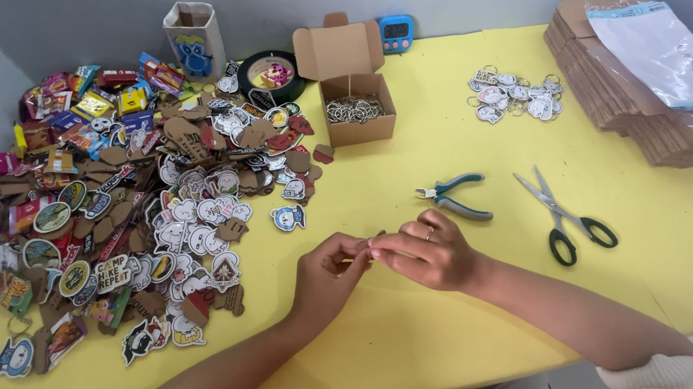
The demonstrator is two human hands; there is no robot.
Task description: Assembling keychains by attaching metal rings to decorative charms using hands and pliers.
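Note:
My left hand (326,272) and my right hand (430,253) meet over the yellow table (464,165), fingertips pinched together on a small piece (366,245) that is mostly hidden; I cannot tell what it is. A ring shows on my right hand. Teal-handled pliers (456,196) lie just beyond my right hand. A single white charm (288,218) lies beyond my left hand, at the edge of a big heap of flat wooden charms and stickers (150,206).
Scissors with black handles (566,216) lie to the right. An open cardboard box of metal rings (357,107) stands at the back, with a tape roll (270,75), a blue timer (396,33), finished keychains (516,95) and stacked flat cartons under plastic bags (652,77).

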